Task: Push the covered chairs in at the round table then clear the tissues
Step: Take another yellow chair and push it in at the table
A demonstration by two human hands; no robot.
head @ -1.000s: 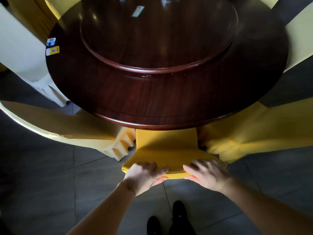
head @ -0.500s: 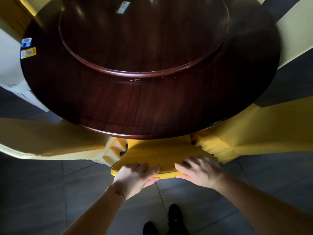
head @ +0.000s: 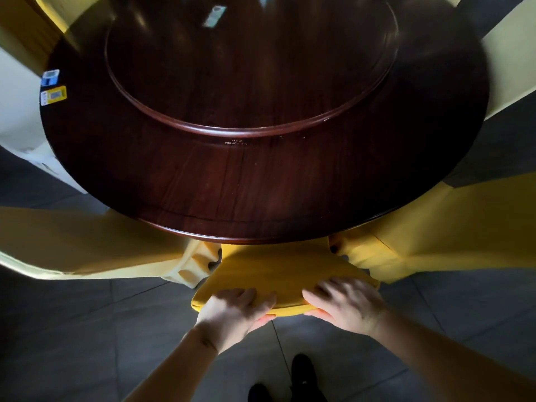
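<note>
The fingers of the left hand are laid over the rounded top edge of the yellow-covered chair, with the thumb tucked beneath, so the soft cloth is grasped. The right hand is seen gripping the same edge just beside it, fingers on top and thumb under. The chair's seat is hidden beneath the rim of the round table, a dark, glossy wood with visible grain. A raised circular turntable with a moulded lip is carried at its centre. Smooth yellow covers are worn by the neighbouring chairs at either side. Grey floor tiles lie below.
</note>
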